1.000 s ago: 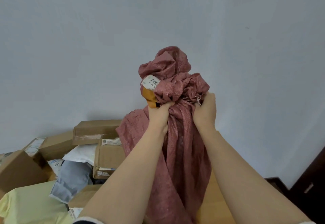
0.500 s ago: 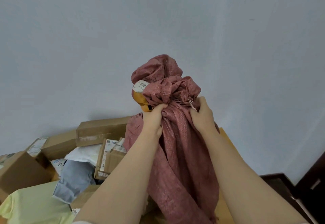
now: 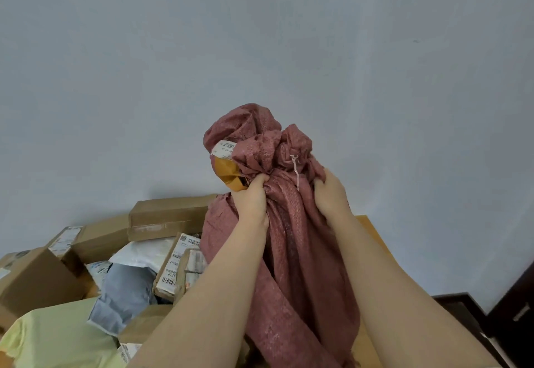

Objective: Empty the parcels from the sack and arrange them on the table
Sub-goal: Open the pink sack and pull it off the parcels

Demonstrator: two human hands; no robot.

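**A:** Plain grey wall (image 3: 173,49) behind everything. Where's the red woven sack (image 3: 300,266)?

**B:** Dead centre, held up over the wooden table (image 3: 364,224). The left hand (image 3: 251,204) and right hand (image 3: 329,194) each clench a fistful of its cloth, just under the bunched top.

**A:** Is it empty, then?

**B:** Nearly, I'd judge. It hangs limp, but one orange parcel (image 3: 228,172) with a white label (image 3: 224,147) sits lodged in the folds at the left fist's eleven o'clock. The sack's lower end runs out of view, so I can't tell whether anything else is inside. That parcel has to come out, and nothing looks arranged yet.

**A:** And what's already out?

**B:** It's heaped at the sack's eight o'clock. I count six cardboard boxes (image 3: 170,214), with perhaps more hidden. There are also three soft packets: one grey mailer (image 3: 124,295), one white mailer (image 3: 138,252) and one pale yellow bag (image 3: 57,338).

**A:** Anything beyond that?

**B:** One piece of dark furniture (image 3: 514,309) at four o'clock, partly cut off.
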